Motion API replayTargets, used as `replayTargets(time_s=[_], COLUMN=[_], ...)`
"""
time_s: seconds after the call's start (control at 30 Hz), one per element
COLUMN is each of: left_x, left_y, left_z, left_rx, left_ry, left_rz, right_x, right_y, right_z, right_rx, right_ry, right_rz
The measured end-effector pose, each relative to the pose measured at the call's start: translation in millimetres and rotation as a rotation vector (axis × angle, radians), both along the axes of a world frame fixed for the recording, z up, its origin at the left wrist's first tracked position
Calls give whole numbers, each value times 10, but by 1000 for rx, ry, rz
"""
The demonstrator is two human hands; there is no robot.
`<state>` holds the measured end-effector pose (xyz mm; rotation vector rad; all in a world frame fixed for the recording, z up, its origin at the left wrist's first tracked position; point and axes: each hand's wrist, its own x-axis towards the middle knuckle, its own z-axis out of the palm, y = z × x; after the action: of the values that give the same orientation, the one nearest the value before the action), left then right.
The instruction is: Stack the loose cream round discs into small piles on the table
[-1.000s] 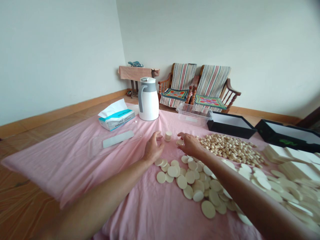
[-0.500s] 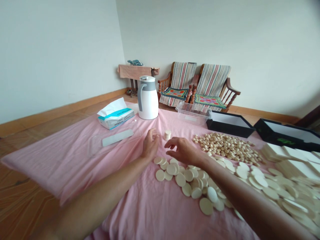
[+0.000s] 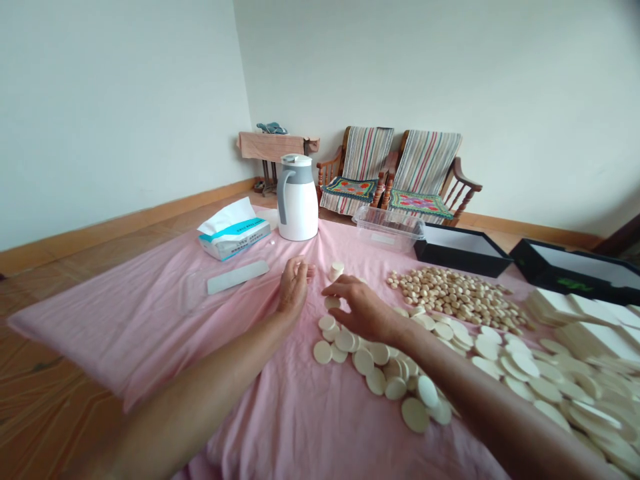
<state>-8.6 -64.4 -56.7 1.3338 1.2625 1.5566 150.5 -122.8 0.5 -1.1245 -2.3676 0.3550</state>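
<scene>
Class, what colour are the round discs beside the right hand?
The discs are plain cream, best seen in the head view.

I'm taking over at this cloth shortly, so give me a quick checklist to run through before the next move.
Left hand resting on the pink cloth, no disc showing in it: ok.
Right hand in contact with the nearest of the cream discs: cannot tell.
Small disc stack apart from both hands: ok.
Cream discs lying in a single layer: not ok, many overlap.
White vacuum jug away from the hands: ok.
</scene>
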Motion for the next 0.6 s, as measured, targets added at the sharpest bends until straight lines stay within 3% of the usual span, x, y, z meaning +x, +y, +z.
replayTargets(time_s=[0.17,0.27,0.4,0.6], left_x=[12,19,29,35], left_y=[-6,-6,-5,-9], left_z=[15,20,19,17], left_rx=[12,14,16,8], left_ry=[5,7,25,67], left_rz=[-22,-32,-54,-104], right_x=[474,625,581,315], right_y=[394,544,625,775], right_z=[17,-48,-85,-5], right_rx=[19,2,12,58], right_ry=[-59,-97,-77,-15], right_rz=[-218,-243,-222,-95])
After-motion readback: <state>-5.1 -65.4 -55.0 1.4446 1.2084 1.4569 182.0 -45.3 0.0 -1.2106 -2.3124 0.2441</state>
